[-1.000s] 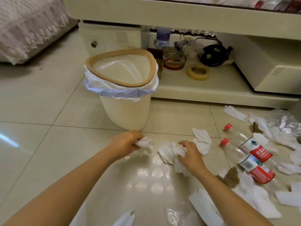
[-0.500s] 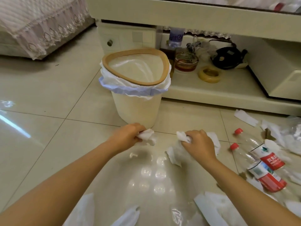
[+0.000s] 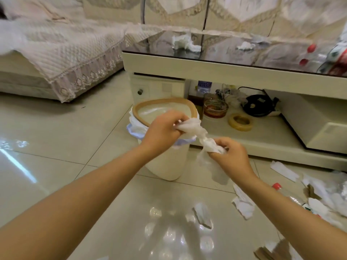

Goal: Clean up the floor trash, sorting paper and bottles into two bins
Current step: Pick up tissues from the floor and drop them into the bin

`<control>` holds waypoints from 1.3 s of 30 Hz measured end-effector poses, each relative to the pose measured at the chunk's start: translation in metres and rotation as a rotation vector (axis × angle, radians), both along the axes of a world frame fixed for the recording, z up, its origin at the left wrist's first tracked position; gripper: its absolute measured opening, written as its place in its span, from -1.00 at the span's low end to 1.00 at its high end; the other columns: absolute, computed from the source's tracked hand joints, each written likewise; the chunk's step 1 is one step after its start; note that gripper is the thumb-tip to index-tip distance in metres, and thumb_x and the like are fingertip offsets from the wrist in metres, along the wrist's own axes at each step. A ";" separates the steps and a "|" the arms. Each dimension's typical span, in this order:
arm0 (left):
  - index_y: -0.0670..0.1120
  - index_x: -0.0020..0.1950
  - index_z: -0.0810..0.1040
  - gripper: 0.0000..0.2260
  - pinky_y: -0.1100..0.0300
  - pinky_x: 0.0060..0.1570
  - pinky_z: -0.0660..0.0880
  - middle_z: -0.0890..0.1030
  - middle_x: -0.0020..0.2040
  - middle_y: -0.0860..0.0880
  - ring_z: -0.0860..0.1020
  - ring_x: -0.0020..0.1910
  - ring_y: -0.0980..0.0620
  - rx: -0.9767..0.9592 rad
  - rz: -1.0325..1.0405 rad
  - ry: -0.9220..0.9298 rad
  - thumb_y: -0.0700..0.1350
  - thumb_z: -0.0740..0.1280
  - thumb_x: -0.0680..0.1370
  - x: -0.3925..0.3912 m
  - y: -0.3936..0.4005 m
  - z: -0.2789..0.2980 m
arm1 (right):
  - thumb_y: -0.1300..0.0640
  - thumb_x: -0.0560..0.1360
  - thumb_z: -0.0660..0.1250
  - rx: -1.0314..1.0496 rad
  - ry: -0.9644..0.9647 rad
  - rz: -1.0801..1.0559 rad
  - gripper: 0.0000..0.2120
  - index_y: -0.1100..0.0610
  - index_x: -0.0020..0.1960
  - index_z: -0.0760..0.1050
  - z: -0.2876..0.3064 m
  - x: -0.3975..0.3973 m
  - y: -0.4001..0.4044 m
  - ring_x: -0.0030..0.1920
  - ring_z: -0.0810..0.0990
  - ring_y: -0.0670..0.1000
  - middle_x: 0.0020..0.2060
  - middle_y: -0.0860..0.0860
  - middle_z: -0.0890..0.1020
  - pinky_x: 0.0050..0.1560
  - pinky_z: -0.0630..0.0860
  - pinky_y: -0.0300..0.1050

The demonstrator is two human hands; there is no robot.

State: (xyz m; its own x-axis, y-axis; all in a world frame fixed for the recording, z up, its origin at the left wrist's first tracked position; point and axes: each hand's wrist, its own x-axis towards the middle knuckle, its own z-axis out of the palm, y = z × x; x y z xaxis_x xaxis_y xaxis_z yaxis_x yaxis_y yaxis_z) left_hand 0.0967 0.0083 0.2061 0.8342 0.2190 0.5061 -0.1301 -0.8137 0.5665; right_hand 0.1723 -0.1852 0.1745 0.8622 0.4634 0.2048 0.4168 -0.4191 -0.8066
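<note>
white tissue (image 3: 195,131) in mid frame is soft and weightless, so bunching it anywhere works. left hand (image 3: 161,133) and right hand (image 3: 231,156) both pinch it, right over the bin (image 3: 139,111).

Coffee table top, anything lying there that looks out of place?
Yes. Two crumpled tissues lie on the glass tabletop, like the paper scraps littering the floor. Red-capped bottles lie at its right end.

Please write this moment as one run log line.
left hand: holds tissue over bin | right hand: holds tissue wad | bottles: on floor
</note>
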 end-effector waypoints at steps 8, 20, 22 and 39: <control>0.07 0.31 0.46 -0.61 0.03 0.14 0.46 0.58 0.18 0.01 0.52 0.17 -0.06 0.046 0.267 0.226 -0.11 0.38 0.50 0.059 0.046 0.010 | 0.09 0.41 0.43 -0.007 0.006 -0.082 -0.92 0.02 -0.09 0.62 0.030 0.028 0.032 -0.18 0.59 -0.04 -0.21 -0.07 0.64 -0.13 0.61 0.04; 0.08 0.18 0.51 -0.68 0.23 0.01 0.43 0.53 0.09 0.14 0.48 0.04 0.13 0.016 0.394 0.119 -0.06 0.46 0.45 0.015 0.087 -0.029 | 0.16 0.38 0.50 0.120 0.066 0.011 -0.80 0.04 -0.01 0.59 0.068 0.046 0.115 -0.16 0.65 0.04 -0.16 0.04 0.67 -0.12 0.65 0.07; 0.07 0.16 0.52 -0.70 0.27 -0.06 0.43 0.53 0.07 0.14 0.49 -0.02 0.15 -0.005 0.391 0.127 -0.07 0.46 0.46 0.007 0.090 -0.032 | 0.16 0.37 0.51 0.023 0.078 0.068 -0.60 0.06 0.19 0.54 0.063 0.046 0.128 -0.05 0.64 0.06 0.00 0.05 0.65 -0.03 0.63 0.08; 0.12 0.10 0.52 -0.78 0.18 -0.07 0.49 0.52 0.00 0.18 0.50 -0.07 0.18 -0.119 0.316 0.391 -0.01 0.42 0.48 -0.143 0.052 -0.127 | 0.10 0.43 0.34 -0.290 -0.714 0.465 -0.91 0.07 -0.10 0.59 -0.064 -0.077 0.075 -0.22 0.55 0.06 -0.22 0.00 0.59 -0.40 0.45 -0.10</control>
State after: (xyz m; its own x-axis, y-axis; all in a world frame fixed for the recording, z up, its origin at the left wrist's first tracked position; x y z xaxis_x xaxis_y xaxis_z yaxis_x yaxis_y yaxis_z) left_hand -0.0458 0.0607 0.0788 0.8399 0.5278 0.1262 0.3513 -0.7060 0.6149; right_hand 0.0948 -0.1106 0.1104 0.2866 0.8509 0.4403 0.9567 -0.2295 -0.1791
